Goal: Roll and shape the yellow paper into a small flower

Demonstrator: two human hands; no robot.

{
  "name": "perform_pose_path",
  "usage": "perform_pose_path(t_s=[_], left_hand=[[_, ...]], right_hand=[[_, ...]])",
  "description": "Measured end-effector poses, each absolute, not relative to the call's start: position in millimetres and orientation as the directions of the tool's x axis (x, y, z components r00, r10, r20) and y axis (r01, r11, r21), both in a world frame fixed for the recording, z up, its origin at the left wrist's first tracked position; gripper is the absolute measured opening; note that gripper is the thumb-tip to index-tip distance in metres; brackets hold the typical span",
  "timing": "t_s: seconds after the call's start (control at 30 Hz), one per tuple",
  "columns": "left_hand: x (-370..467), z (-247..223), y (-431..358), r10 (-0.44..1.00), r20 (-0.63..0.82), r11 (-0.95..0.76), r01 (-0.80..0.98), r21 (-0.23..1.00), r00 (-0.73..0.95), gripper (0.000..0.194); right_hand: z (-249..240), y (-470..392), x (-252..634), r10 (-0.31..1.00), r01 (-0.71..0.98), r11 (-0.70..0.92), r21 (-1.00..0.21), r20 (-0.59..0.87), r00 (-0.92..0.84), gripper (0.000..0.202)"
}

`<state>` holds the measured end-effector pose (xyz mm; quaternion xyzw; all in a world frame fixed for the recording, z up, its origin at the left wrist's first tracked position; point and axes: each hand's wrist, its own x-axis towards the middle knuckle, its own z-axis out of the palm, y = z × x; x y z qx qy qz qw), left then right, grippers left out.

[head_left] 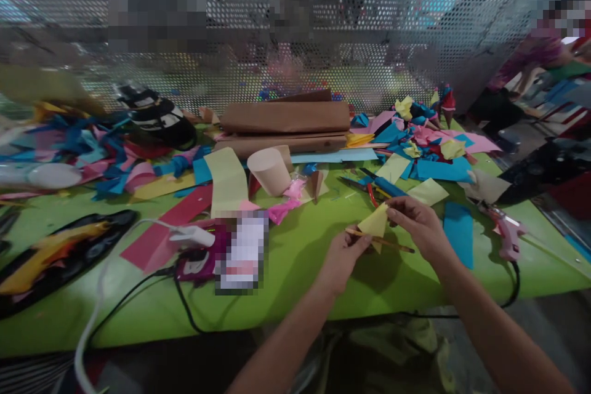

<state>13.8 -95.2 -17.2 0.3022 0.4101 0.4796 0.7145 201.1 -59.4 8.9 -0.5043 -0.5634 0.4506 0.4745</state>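
A small yellow paper piece (375,223), folded to a point, was held above the green surface (295,271), pinched by the left hand (344,255) and right hand (415,221). A thin wooden stick (381,240) lay across it. Scissors (369,188) were noted beyond.

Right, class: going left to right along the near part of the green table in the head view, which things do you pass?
Black tray → red paper strip → left hand → yellow paper piece → right hand → blue paper strip → pink glue gun.
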Motion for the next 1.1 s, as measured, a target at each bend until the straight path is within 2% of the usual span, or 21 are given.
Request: perform_pose_path(t_s=[0.1, 0.23, 0.27, 0.33, 0.37, 0.4, 0.43, 0.47, 0.53, 0.57, 0.6, 0.67, 0.73, 0.83, 0.97, 1.1], left_hand=[[13, -19, -96, 0.933, -0.299, 0.358, -0.433, 0.827, 0.199, 0.045], [13, -20, -95, 0.932, -0.324, 0.362, -0.447, 0.818, 0.16, 0.045], [13, -20, -95, 0.931, -0.332, 0.363, -0.463, 0.809, 0.149, 0.045], [12, -18, -94, 0.93, -0.345, 0.361, -0.506, 0.783, 0.13, 0.046], [12, -16, -94, 0.929, -0.35, 0.359, -0.532, 0.767, 0.122, 0.046], [12, -15, -93, 0.927, -0.357, 0.356, -0.557, 0.751, 0.111, 0.046], [12, -13, -93, 0.925, -0.367, 0.353, -0.576, 0.737, 0.099, 0.046], [12, -12, -92, 0.922, -0.378, 0.354, -0.59, 0.726, 0.088, 0.046], [11, -10, -91, 0.912, -0.404, 0.362, -0.602, 0.712, 0.071, 0.047], [11, -9, -91, 0.907, -0.416, 0.369, -0.602, 0.708, 0.067, 0.048], [11, -9, -91, 0.902, -0.428, 0.376, -0.604, 0.703, 0.064, 0.049], [11, -10, -91, 0.894, -0.443, 0.386, -0.615, 0.687, 0.066, 0.049], [11, -11, -91, 0.894, -0.441, 0.386, -0.634, 0.67, 0.078, 0.048], [11, -9, -93, 0.897, -0.429, 0.384, -0.662, 0.643, 0.105, 0.046], [9, -4, -93, 0.889, -0.44, 0.397, -0.691, 0.605, 0.125, 0.044], [3, -1, -93, 0.891, -0.42, 0.419, -0.666, 0.618, 0.172, 0.043]], right_hand=[[10, -55, 200, 0.995, 0.074, 0.079, -0.994, 0.083, 0.061, 0.023], [26, -64, 211, 0.974, -0.036, 0.156, -0.987, 0.148, 0.17, 0.016], [31, -69, 217, 0.975, -0.113, 0.177, -0.978, 0.158, 0.157, 0.019], [41, -77, 228, 0.976, -0.343, 0.216, -0.914, 0.194, 0.097, 0.039], [45, -82, 233, 0.975, -0.438, 0.221, -0.871, 0.212, 0.069, 0.041], [48, -85, 238, 0.968, -0.481, 0.243, -0.842, 0.241, 0.067, 0.035], [50, -88, 240, 0.96, -0.459, 0.274, -0.845, 0.272, 0.073, 0.021], [51, -90, 242, 0.946, -0.367, 0.322, -0.873, 0.313, 0.087, 0.02], [50, -93, 239, 0.9, 0.013, 0.43, -0.903, 0.43, 0.078, 0.053], [48, -94, 236, 0.869, 0.236, 0.475, -0.848, 0.494, 0.025, 0.055], [45, -95, 232, 0.837, 0.426, 0.514, -0.745, 0.544, -0.058, 0.049], [37, -96, 221, 0.774, 0.632, 0.588, -0.505, 0.577, -0.259, 0.033], [27, -95, 210, 0.722, 0.67, 0.65, -0.358, 0.565, -0.399, 0.035], [12, -92, 198, 0.683, 0.659, 0.694, -0.289, 0.554, -0.476, 0.036], [2, -87, 194, 0.664, 0.615, 0.715, -0.332, 0.597, -0.45, 0.02], [-1, -85, 195, 0.672, 0.56, 0.715, -0.418, 0.632, -0.387, 0.015]])
